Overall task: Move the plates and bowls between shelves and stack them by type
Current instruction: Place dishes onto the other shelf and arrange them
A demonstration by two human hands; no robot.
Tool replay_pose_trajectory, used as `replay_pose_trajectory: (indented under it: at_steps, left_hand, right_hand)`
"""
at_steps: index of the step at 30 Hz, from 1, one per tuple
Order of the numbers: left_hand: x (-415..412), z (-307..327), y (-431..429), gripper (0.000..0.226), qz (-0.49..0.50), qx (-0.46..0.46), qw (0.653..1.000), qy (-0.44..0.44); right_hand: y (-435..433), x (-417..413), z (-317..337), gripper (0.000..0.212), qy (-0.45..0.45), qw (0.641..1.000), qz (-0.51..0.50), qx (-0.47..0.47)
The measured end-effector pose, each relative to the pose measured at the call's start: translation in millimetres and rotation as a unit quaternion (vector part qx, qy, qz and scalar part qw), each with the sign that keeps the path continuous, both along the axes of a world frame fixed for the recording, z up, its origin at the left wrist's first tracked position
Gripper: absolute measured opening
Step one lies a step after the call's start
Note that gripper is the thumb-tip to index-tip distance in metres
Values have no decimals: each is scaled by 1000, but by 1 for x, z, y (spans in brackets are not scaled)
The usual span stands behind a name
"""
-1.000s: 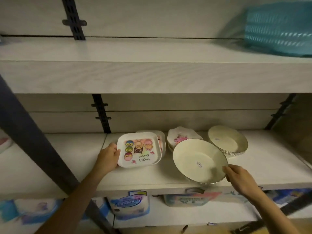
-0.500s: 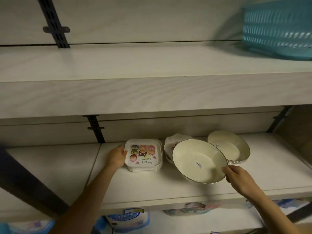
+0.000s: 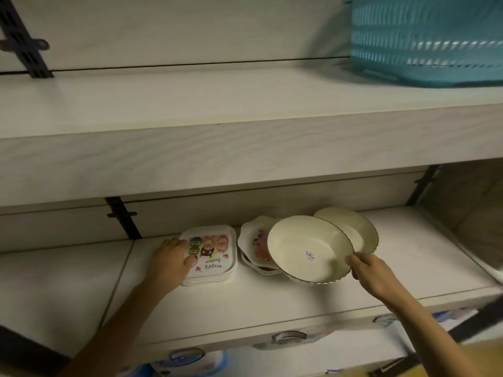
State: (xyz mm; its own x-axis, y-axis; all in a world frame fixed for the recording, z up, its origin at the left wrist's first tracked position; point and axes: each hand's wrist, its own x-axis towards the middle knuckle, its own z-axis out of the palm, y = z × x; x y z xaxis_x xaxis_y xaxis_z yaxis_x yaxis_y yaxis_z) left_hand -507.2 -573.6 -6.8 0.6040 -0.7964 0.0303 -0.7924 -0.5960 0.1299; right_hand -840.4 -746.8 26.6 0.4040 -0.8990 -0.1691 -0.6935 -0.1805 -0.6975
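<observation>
On the middle shelf (image 3: 272, 303) stands a stack of square cartoon plates (image 3: 211, 254). My left hand (image 3: 170, 261) rests on the stack's left edge, thumb on the top plate. To the right lies a small pile of scalloped flower-print dishes (image 3: 254, 242). My right hand (image 3: 371, 273) grips the right rim of a cream round bowl (image 3: 307, 248), which is tilted and raised above the shelf, partly covering the flower dishes. Behind it sits a stack of matching cream bowls (image 3: 353, 229).
The upper shelf (image 3: 217, 112) runs across above, with a teal plastic basket (image 3: 427, 39) at its right end. Black wall brackets (image 3: 122, 221) stand behind the plates. Packaged goods (image 3: 187, 363) show on the shelf below.
My left hand set the square plate down on its stack and now rests on it. My right hand carried the cream bowl back and right, toward the stack of cream bowls. The view tilted upward.
</observation>
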Motion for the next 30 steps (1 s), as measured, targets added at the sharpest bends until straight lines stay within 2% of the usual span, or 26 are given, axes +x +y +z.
replay_pose_trajectory:
  at_steps: [4, 7, 11, 15, 19, 22, 26, 30]
  left_hand:
    - [-31, 13, -6, 26, -14, -34, 997, -64]
    - [-61, 15, -12, 20, -2, -70, 994, -81]
    - [-103, 15, -20, 32, 14, -37, 995, -93]
    - [-134, 14, -23, 18, 27, -27, 994, -99]
    - [-145, 23, -24, 14, 42, -19, 996, -83]
    - [-145, 24, -25, 25, 37, -10, 995, -91]
    - [-150, 26, -29, 38, 89, -47, 995, -20]
    - [-157, 21, -24, 43, 98, -70, 993, -7]
  right_hand:
    - [-35, -19, 2, 40, -1, 1000, 3, -11]
    - [-66, -37, -1, 39, -3, 1000, 8, -25]
    - [-105, -53, -13, 38, 14, 999, 6, -31]
    - [-127, -57, -27, 36, 35, 999, 20, -34]
    - [-134, -50, -42, 36, 73, 996, 20, -42]
    - [-138, -45, -49, 45, 101, 994, 20, -28]
    - [-140, -47, -52, 49, 163, 986, 26, -10]
    - [-137, -58, -46, 50, 204, 976, 24, -73]
